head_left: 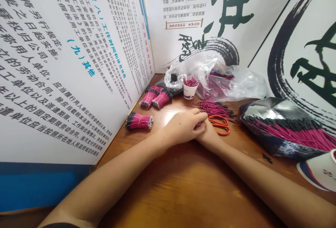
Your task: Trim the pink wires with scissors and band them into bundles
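Note:
My left hand (185, 126) and my right hand (208, 134) meet above the table. The left fingers curl over toward the right hand, whose fingers are mostly hidden. Between the hands show the tips of a small bundle of pink wires (198, 125), with both hands closed around it. Just beyond lies a loose pile of pink wires with black ends (216, 109). Orange-handled scissors (222, 125) rest beside my right hand, their blades out of sight. To the left is a tied wire bundle (139, 121), held by a band.
Several tied bundles (154, 97) sit farther back, near a paper cup of wires (190, 87) and a clear plastic bag (231, 84). At right, an open silvery bag (283, 144) holds many wires, beside a larger cup (319, 172). Printed panels (78, 91) wall the table (168, 189).

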`<move>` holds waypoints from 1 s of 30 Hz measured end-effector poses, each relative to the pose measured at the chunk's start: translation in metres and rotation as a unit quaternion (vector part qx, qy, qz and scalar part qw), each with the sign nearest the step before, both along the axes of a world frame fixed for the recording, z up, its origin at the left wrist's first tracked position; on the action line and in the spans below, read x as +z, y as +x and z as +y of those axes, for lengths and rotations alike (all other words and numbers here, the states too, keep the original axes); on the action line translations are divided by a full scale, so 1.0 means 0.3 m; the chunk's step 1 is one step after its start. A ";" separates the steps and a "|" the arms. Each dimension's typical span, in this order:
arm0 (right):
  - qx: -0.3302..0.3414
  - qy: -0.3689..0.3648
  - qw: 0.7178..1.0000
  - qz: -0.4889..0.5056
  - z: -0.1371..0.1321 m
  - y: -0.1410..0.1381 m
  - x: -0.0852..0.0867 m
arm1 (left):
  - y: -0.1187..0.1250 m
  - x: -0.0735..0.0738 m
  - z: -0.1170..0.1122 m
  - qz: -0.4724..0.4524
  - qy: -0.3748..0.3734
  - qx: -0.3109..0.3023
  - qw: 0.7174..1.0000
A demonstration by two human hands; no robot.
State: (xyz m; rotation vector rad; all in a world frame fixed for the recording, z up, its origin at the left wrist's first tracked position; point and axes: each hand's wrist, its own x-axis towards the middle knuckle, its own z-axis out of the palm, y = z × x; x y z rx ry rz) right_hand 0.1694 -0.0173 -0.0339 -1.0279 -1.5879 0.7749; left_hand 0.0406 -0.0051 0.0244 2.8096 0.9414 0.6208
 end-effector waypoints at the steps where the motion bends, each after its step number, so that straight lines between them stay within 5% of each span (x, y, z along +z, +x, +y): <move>1: 0.004 -0.002 1.000 0.002 0.000 -0.001 0.002 | 0.000 -0.002 0.003 -0.008 -0.002 -0.002 1.000; 17: 0.031 -0.038 0.997 -0.055 -0.016 0.001 0.014 | -0.038 -0.004 0.074 -0.219 -0.134 0.027 0.966; 30: 0.035 -0.026 0.999 -0.014 -0.037 -0.003 0.038 | -0.018 0.042 0.028 -0.187 -0.097 0.033 0.977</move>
